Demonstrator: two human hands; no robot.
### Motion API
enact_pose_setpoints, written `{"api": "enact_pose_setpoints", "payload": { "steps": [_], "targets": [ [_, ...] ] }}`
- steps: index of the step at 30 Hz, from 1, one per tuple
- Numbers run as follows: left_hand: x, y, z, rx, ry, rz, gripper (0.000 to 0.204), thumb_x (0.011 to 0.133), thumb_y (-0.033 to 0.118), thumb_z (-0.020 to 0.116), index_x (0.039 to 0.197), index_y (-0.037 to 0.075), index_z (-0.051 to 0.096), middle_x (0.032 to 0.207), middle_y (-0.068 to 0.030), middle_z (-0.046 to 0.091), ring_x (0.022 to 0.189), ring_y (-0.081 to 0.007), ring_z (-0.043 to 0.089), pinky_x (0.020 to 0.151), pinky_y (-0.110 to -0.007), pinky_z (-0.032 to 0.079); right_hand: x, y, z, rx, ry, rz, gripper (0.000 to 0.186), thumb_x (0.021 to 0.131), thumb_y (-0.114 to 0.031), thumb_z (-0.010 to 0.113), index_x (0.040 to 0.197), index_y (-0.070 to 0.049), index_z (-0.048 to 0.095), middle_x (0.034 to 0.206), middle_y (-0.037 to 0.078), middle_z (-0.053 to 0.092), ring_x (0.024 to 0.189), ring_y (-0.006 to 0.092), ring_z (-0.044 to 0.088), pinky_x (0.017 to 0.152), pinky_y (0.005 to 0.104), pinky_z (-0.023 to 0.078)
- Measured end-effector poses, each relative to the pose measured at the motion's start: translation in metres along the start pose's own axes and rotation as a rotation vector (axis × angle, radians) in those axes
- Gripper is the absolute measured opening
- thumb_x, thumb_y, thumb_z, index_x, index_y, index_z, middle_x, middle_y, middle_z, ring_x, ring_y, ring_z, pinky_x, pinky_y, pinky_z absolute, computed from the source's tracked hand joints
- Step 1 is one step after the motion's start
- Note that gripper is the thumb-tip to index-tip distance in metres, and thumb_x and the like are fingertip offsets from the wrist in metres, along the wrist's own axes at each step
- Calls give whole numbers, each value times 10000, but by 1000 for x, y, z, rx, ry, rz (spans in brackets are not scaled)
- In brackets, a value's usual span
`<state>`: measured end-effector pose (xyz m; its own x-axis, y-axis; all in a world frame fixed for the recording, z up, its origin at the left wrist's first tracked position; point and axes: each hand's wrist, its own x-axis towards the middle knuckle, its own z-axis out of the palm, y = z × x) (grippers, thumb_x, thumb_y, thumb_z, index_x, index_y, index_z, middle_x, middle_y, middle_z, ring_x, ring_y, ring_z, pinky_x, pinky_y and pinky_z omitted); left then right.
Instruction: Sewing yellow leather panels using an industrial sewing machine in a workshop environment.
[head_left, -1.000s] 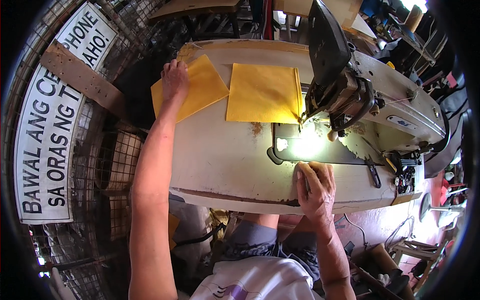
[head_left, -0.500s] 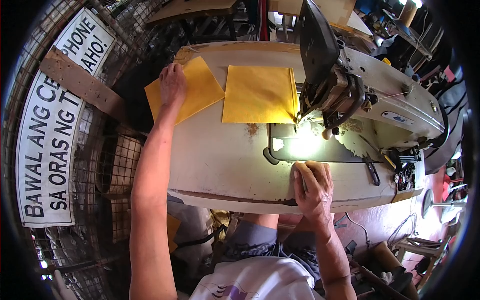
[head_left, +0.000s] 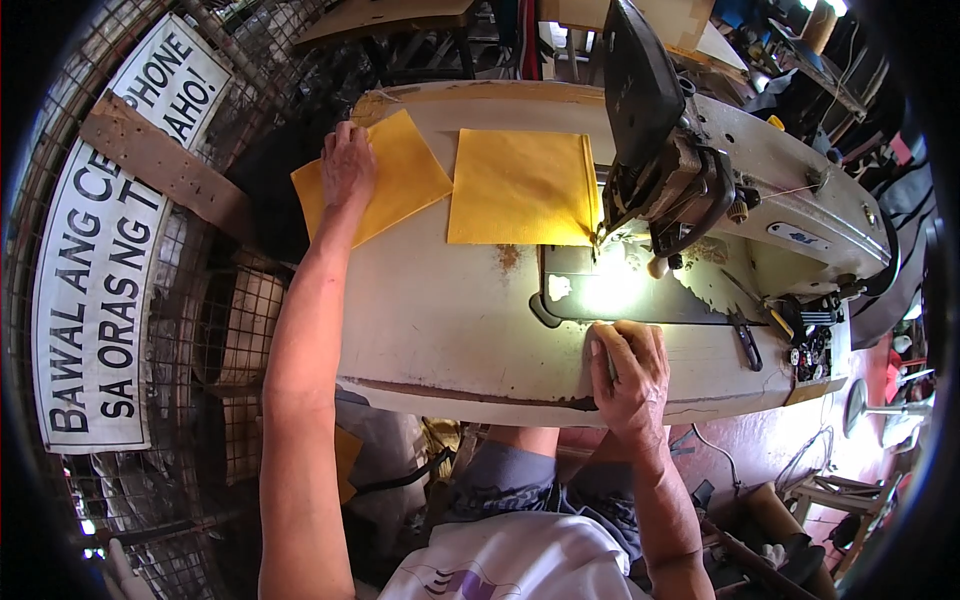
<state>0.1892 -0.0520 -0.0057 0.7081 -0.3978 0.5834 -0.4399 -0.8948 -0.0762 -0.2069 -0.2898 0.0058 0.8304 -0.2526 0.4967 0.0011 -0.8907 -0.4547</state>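
My left hand lies flat, palm down, on a yellow fabric piece at the far left corner of the sewing table. A second, larger yellow fabric piece lies to its right. That piece's right edge reaches under the needle of the grey sewing machine. My right hand rests on the table's near edge, in front of the lit metal plate. Its fingers are curled in, and I cannot make out anything held in them.
Small tools and dark bits lie at the table's right end. A wire mesh wall with a white lettered sign and a wooden plank stands on the left. A stool and clutter are at the lower right.
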Motion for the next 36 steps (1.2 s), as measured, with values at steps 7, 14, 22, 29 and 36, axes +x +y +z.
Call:
{"api": "enact_pose_setpoints", "payload": {
  "steps": [7,14,22,29,36],
  "targets": [
    [-1,-4,3,42,-18,14,270,941,161,592,1193,77,640,1185,-105,608,1156,-300,552,1001,-462,430,0,0,0,1,-10,4,224,845,-64,711,1066,-41,686,996,121,598,903,324,587,812,430,492],
    [0,1,-3,6,-91,-45,290,950,175,589,1213,61,634,1174,-124,595,1172,-309,536,1000,-457,428,0,1,0,2,-5,-1,218,850,-64,708,1066,-40,686,996,123,598,898,326,587,811,430,491],
    [3,-3,5,-45,-90,-120,191,947,213,600,1107,116,636,1180,-122,575,1187,-320,505,1018,-496,390,0,1,2,5,1,4,211,855,-69,703,1064,-47,686,987,118,600,897,325,590,815,432,490],
    [6,-9,11,-19,-66,-48,161,943,188,585,1090,138,628,1134,-74,583,1179,-284,502,1051,-472,321,0,1,0,14,8,14,214,858,-80,698,1070,-58,683,994,114,601,909,322,591,824,433,490],
    [12,1,-51,-155,-101,83,147,951,157,590,1052,70,652,1088,-123,629,1046,-333,584,966,-448,423,1,1,1,43,69,-29,213,842,-40,701,1055,-50,698,957,110,613,885,317,597,790,416,499]
  ]
}}
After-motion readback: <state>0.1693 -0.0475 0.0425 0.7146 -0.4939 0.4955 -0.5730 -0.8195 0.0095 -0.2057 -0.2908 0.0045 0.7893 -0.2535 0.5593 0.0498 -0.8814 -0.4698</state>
